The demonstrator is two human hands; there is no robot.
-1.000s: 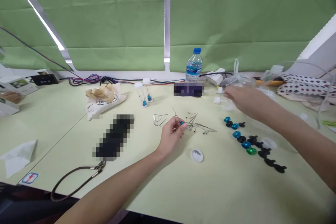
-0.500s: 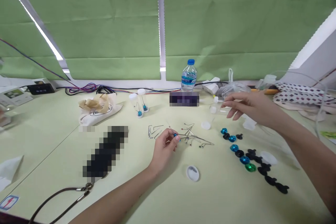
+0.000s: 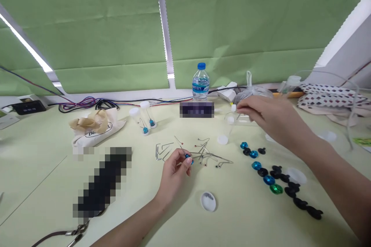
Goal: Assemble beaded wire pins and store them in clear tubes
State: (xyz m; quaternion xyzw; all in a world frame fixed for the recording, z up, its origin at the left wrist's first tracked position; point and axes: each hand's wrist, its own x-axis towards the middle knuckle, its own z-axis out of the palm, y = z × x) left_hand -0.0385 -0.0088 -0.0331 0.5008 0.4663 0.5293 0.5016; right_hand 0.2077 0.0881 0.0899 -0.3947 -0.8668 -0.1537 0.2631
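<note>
My left hand [image 3: 176,166] pinches a small shiny blue piece [image 3: 188,158] with a thin wire rising from it, above the table. Beside its fingertips lies a loose group of bent metal wires [image 3: 204,154], some tipped with small beads. Over the back right, my right hand [image 3: 265,117] has its thumb and fingers pressed together; whatever is between them is too small to make out. Its fingertips are at clear tubes [image 3: 246,119] with white caps [image 3: 230,120] that lie on the table. Nearer me is a shallow white lid [image 3: 208,201] holding small dark bits.
Blue, green and black knob-like pieces [image 3: 269,180] lie in rows at the right. Two capped tubes [image 3: 145,123] stand at the left, near several hex keys [image 3: 159,150] and a cloth pouch [image 3: 98,133]. A water bottle [image 3: 200,85] stands at the back.
My right hand has closed from loosely spread fingers into a pinch beside the capped tubes. My left hand keeps its hold on the blue piece. The view has shifted a little to the right.
</note>
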